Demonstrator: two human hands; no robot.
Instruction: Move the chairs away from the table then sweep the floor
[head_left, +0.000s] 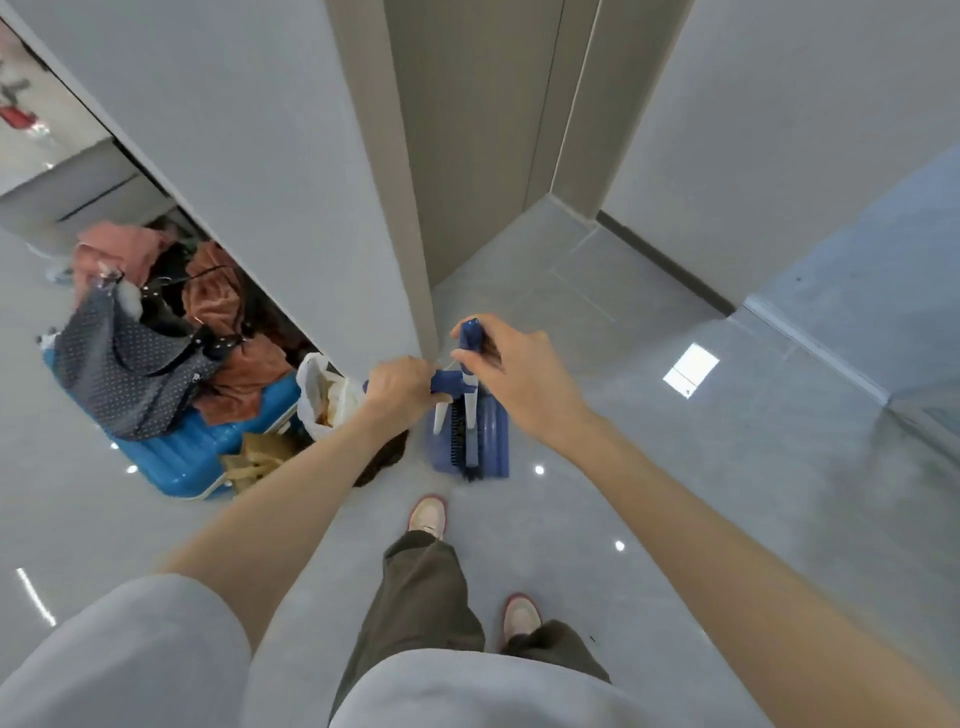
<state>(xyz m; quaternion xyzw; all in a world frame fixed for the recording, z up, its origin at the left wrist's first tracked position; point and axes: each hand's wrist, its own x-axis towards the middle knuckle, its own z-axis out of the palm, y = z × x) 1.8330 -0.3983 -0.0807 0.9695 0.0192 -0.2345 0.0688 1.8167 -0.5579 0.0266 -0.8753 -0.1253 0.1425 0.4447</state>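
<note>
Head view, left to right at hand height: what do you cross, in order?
polka-dot bag → white plastic bag → left hand → right hand → light patch on the floor. The broom-and-dustpan set, gripped by both hands, is omitted because it overlaps them.

Even, cool indoor light fills the view, and the glossy floor (675, 493) mirrors it: a bright rectangular glare patch lies well right of the right hand's fingers (493, 332), with small white spots below them and a streak far below the left hand's fingers (418, 375). Shadows are faint and soft. The wide lens bends the walls (234, 156) near the edges, and the corner far up-left of the fingers is washed out and blurred.
</note>
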